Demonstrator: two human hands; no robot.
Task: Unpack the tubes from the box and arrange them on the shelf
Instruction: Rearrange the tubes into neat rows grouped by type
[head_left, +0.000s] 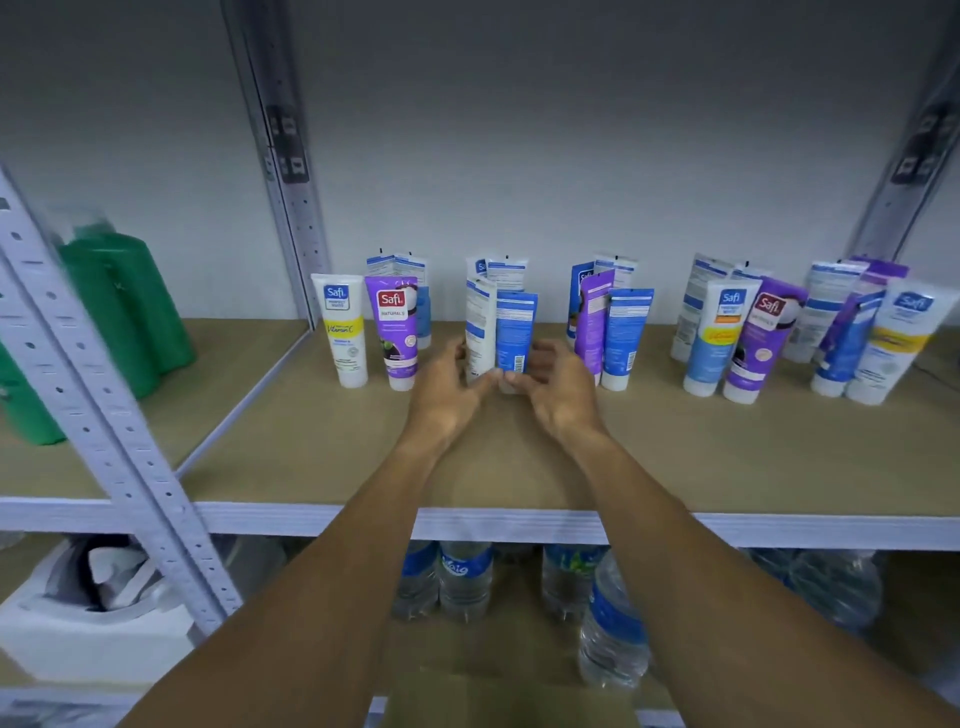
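1. Two tubes, one narrow footing: the white tube (479, 332) and the blue tube (515, 332) stand cap-down and pressed side by side. If they are let go unevenly, either could topple.
2. A falling tube would likely strike the pair (501, 273) just beyond the fingertips, or the purple tube (399, 335) just left of the left hand.
3. The far group (862, 332), well right of the right hand, already leans. A knock to the shelf (311, 441) might fell it.
4. The left hand (447, 387) curls round the white tube's lower part, and the right hand (553, 387) curls round the blue one. The thumbs nearly meet in front.
5. Both tubes rise upright between the hands, above the thumbs. The thumbs hide their caps, so contact with the shelf cannot be confirmed.
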